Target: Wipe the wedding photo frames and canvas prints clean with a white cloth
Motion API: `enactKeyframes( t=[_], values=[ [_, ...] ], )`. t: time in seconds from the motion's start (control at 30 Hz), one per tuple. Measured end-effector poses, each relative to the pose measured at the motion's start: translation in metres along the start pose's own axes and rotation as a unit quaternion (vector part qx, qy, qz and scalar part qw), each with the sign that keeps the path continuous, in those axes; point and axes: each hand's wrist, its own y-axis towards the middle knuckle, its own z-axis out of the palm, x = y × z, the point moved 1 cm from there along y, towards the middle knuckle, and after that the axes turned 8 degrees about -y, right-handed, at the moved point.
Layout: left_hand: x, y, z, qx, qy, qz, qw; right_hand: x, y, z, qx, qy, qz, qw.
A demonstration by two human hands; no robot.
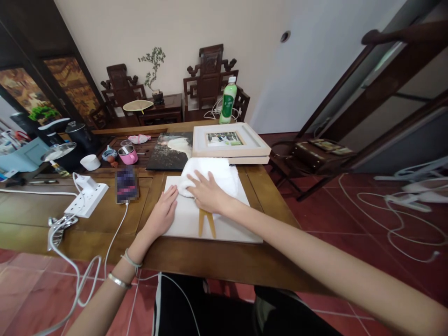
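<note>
A white board (182, 224) lies on the wooden table with a folded white cloth (219, 172) spread over its upper part. My right hand (206, 191) presses on the cloth, palm down with fingers spread. Below that hand, a tan forked shape (206, 224) shows on the board; its upper end is hidden, and I cannot tell whether it is flat or a separate piece. My left hand (164, 212) rests along the board's left edge, fingers stretched out and close to the cloth.
Behind the board are a framed picture (231, 142), a dark panel (171, 151) and a green bottle (228, 100). To the left lie a phone (127, 185), a power strip (87, 199) with trailing cables, a pink cup (128, 154) and a white cup (90, 162).
</note>
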Motion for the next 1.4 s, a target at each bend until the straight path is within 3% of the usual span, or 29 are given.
enactKeyframes(
  t=[0.23, 0.33, 0.53, 0.67, 0.83, 0.93, 1.03, 1.1, 1.23, 1.4],
  values=[
    [0.002, 0.000, 0.000, -0.007, -0.006, -0.004, 1.000, 0.046, -0.049, -0.007, 0.003, -0.003, -0.059, 0.998],
    [0.001, -0.001, 0.000, -0.002, -0.005, -0.003, 1.000, 0.064, -0.078, -0.019, 0.040, 0.048, -0.096, 0.993],
    [0.002, -0.001, 0.000, -0.006, -0.007, -0.002, 1.000, 0.065, -0.107, -0.046, 0.094, 0.181, -0.130, 0.970],
    [0.002, 0.000, 0.001, -0.020, -0.018, -0.002, 1.000, 0.040, -0.094, -0.041, 0.076, 0.181, -0.088, 0.977],
    [-0.002, -0.001, -0.001, -0.046, -0.052, -0.012, 0.997, 0.011, -0.052, -0.017, 0.025, 0.099, 0.018, 0.995],
    [-0.005, -0.003, -0.004, -0.059, -0.095, -0.026, 0.993, 0.012, -0.027, -0.004, 0.003, 0.047, 0.062, 0.997],
    [-0.008, -0.005, -0.007, -0.071, -0.156, -0.035, 0.985, 0.030, -0.015, 0.005, -0.027, -0.004, 0.083, 0.996],
    [-0.008, -0.006, -0.009, -0.089, -0.190, -0.031, 0.977, 0.047, -0.017, 0.006, -0.053, -0.017, 0.057, 0.997],
    [-0.008, -0.007, -0.010, -0.122, -0.226, -0.004, 0.967, 0.076, -0.038, -0.004, -0.050, 0.012, -0.087, 0.995],
    [-0.011, -0.007, -0.010, -0.112, -0.182, -0.001, 0.977, 0.078, -0.074, -0.017, -0.036, 0.058, -0.208, 0.976]
  ],
)
